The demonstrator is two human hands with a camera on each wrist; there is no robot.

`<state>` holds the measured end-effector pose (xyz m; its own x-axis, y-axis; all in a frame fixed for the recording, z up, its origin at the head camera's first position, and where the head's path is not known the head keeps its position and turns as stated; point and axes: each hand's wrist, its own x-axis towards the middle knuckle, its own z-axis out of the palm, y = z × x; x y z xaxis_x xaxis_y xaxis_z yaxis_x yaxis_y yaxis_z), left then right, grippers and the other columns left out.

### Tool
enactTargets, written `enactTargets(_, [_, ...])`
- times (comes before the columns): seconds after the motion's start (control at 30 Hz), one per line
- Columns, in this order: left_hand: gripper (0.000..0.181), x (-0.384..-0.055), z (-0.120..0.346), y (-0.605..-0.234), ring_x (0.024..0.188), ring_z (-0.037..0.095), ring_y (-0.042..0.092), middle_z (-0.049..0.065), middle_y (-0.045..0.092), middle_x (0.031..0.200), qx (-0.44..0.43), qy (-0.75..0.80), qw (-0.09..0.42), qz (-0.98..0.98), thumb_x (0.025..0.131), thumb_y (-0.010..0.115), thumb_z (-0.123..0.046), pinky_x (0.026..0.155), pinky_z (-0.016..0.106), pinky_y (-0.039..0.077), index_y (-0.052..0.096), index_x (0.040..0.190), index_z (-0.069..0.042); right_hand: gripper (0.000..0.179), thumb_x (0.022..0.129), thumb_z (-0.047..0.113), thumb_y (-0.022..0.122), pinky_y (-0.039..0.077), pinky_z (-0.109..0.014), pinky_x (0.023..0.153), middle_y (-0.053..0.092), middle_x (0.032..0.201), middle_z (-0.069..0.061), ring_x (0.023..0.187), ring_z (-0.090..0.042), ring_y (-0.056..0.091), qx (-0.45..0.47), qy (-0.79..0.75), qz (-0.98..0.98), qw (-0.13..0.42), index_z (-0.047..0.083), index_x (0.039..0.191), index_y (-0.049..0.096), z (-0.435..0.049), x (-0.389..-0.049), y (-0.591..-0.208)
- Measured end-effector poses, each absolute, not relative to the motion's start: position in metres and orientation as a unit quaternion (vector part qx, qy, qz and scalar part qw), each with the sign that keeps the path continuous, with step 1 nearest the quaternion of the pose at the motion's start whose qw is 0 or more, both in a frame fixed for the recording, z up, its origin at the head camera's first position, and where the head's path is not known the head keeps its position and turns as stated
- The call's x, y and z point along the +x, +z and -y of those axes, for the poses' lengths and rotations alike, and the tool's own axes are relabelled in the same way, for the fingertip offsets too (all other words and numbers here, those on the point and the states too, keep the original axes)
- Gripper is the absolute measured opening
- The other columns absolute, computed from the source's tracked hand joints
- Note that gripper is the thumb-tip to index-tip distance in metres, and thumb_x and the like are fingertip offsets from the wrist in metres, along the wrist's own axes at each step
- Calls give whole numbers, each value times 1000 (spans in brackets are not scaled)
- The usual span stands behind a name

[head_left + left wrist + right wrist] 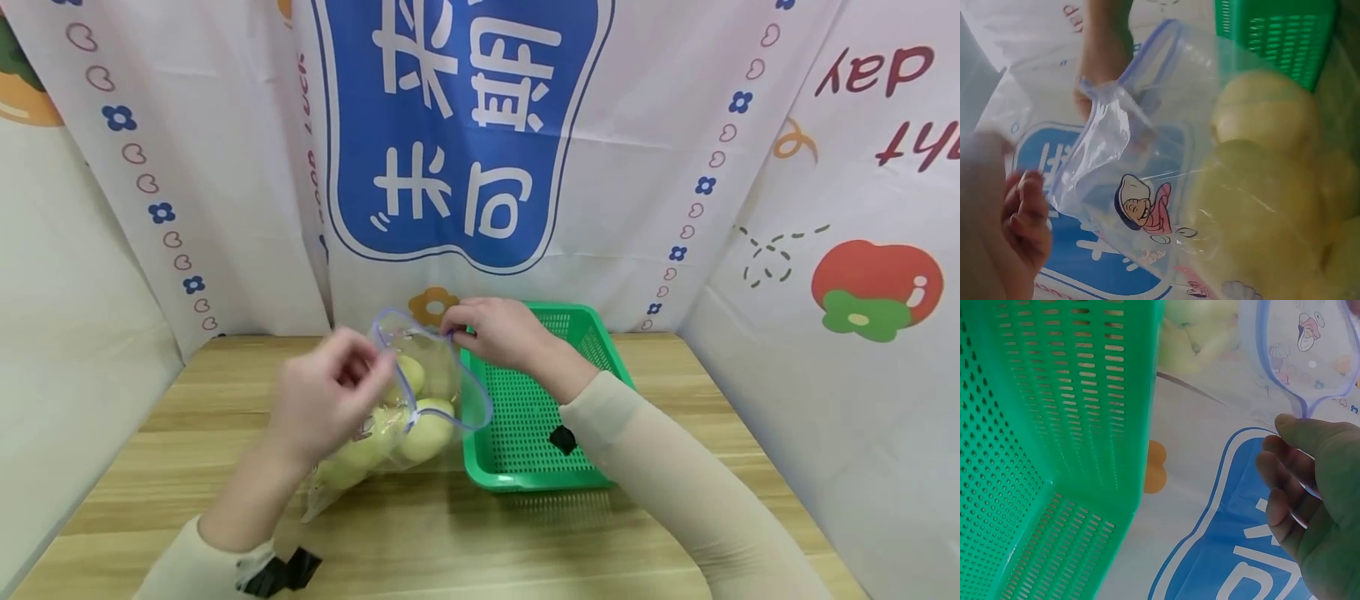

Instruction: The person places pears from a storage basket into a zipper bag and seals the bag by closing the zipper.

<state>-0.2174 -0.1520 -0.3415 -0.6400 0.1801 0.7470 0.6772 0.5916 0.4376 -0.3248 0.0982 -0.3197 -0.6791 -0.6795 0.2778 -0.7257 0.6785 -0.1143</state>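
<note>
A clear zip bag with a purple-edged mouth stands on the table, its mouth spread apart. Inside are several pale yellow-green fruits that look like pears. My right hand pinches the far right part of the bag's rim between thumb and forefinger; the right wrist view shows this hand with its other fingers loosely bent. Blurred in the head view, my left hand is beside the bag's left side with bent fingers. In the left wrist view, those fingers are just apart from the bag, holding nothing visible.
A green perforated basket stands right of the bag, under my right forearm. Both rest on a wood-grain table. A printed cloth hangs behind, and side walls flank the table. Black patches are on both sleeves.
</note>
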Motion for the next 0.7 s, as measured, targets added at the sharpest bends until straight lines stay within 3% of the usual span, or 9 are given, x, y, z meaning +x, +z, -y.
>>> enactTargets(0.07, [23,-208,151,-351,55,-3,49,-10,62,66,-331,-289,373,817,94,82,-30,48,12,43,68,88,-14,12,107,22,73,65,-35,88,80,112,6,100,-15,75,381,110,912,108,25,115,82,-99,-325,-319])
enactTargets(0.2, [31,-193,150,-364,55,-6,36,-14,53,66,-363,-202,377,828,93,81,-46,46,13,31,64,84,-22,13,108,23,72,65,-36,91,80,114,6,102,-17,75,376,111,914,102,24,116,82,-99,-326,-319])
enactTargets(0.37, [16,-188,150,-370,55,-2,46,-11,61,71,-374,-172,367,834,84,84,-25,45,14,37,69,88,-20,14,108,23,72,66,-36,95,80,116,6,105,-17,76,370,113,917,99,24,117,82,-103,-327,-322])
enactTargets(0.43, [9,-187,152,-370,59,-2,55,-11,67,76,-386,-169,360,832,94,79,-25,47,16,45,73,93,-18,14,108,23,72,66,-36,95,81,116,5,105,-17,76,367,115,918,100,24,117,82,-103,-327,-323])
enactTargets(0.53, [31,-187,160,-366,62,-1,60,-11,71,78,-392,-167,367,827,114,58,-36,48,21,51,74,95,-17,14,108,22,72,65,-35,93,81,116,6,105,-16,76,367,124,916,100,24,117,83,-104,-327,-322])
enactTargets(0.63, [52,-188,175,-354,61,2,60,-7,75,80,-378,-172,398,818,119,40,-46,49,23,53,75,95,-15,14,108,20,72,65,-34,90,82,114,5,100,-16,75,368,159,910,104,22,116,84,-104,-327,-319])
enactTargets(0.7, [53,-189,188,-343,60,6,60,-3,76,81,-362,-177,419,814,118,43,-46,50,23,52,76,94,-12,14,108,19,72,64,-33,87,82,111,4,97,-14,74,367,185,904,114,20,114,84,-104,-327,-315])
